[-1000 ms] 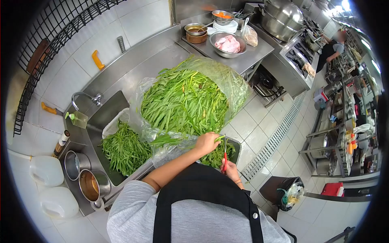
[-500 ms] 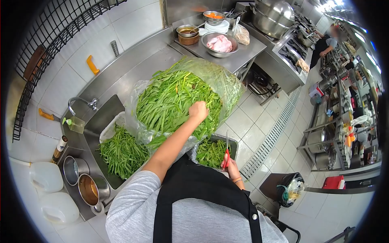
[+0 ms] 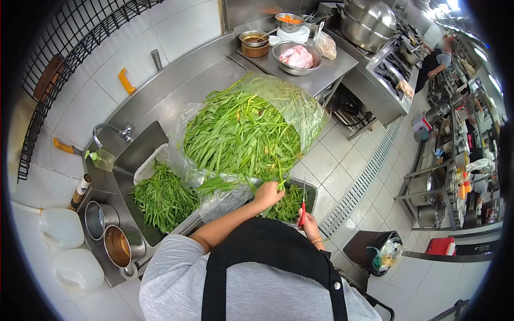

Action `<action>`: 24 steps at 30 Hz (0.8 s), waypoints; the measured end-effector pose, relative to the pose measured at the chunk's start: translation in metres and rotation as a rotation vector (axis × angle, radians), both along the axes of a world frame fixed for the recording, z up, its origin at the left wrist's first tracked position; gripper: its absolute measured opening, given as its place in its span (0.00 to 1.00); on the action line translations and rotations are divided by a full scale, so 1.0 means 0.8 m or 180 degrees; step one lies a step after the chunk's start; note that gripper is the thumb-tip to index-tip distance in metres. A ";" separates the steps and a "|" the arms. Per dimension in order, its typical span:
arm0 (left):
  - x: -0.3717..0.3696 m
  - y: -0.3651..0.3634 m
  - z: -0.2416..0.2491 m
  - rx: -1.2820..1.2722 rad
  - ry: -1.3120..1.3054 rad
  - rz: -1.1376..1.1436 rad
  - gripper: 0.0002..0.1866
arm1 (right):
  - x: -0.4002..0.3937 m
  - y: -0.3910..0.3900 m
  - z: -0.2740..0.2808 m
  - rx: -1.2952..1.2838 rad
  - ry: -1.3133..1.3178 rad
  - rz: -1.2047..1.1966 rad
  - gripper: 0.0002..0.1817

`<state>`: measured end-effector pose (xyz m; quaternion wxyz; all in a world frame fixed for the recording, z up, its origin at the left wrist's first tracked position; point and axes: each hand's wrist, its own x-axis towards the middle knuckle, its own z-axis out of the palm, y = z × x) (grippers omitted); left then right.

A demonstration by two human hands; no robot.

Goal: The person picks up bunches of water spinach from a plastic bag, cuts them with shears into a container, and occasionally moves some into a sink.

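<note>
**Left hand pinching stems, scissors upright in the right**

Largest in my view is the heap of leafy greens (image 3: 241, 136) at the centre of the frame, lying in an opened clear plastic bag (image 3: 313, 115). To its lower left, a smaller pile of greens (image 3: 166, 203) lies in the sink (image 3: 155, 136), against a white container (image 3: 143, 172). Lower right of the heap, more greens (image 3: 289, 203) sit in a tray (image 3: 314, 199), close to the apron (image 3: 262, 241).

I have the left hand (image 3: 269, 196) at the heap's lower edge, fingers curled in and seemingly pinching a few stems (image 3: 281, 183). The right hand (image 3: 310, 226), at the tray's near right corner, has its fingers wrapped round the red handles of the scissors (image 3: 303, 213). The blades point up the frame, apart from the left hand; I can't tell how far they are parted.

I judge this as the gathering of a small bunch, ahead of a cut. The next move calls for bringing stems and blades together over the tray, left fingertips clear of the edges.
</note>
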<state>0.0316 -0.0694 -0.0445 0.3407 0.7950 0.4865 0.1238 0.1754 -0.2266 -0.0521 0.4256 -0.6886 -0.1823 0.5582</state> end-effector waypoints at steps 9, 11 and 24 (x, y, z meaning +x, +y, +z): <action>-0.015 0.099 0.060 0.0858 -0.0209 0.0505 0.15 | -0.014 0.023 -0.013 0.1238 -0.0469 -0.0172 0.16; -0.010 0.127 0.058 0.1031 -0.0045 0.0296 0.14 | -0.027 0.057 0.002 0.1552 -0.0270 -0.0587 0.16; -0.023 0.144 0.059 0.1188 0.0226 -0.0457 0.09 | -0.043 0.216 -0.023 0.2228 -0.1202 -0.0762 0.12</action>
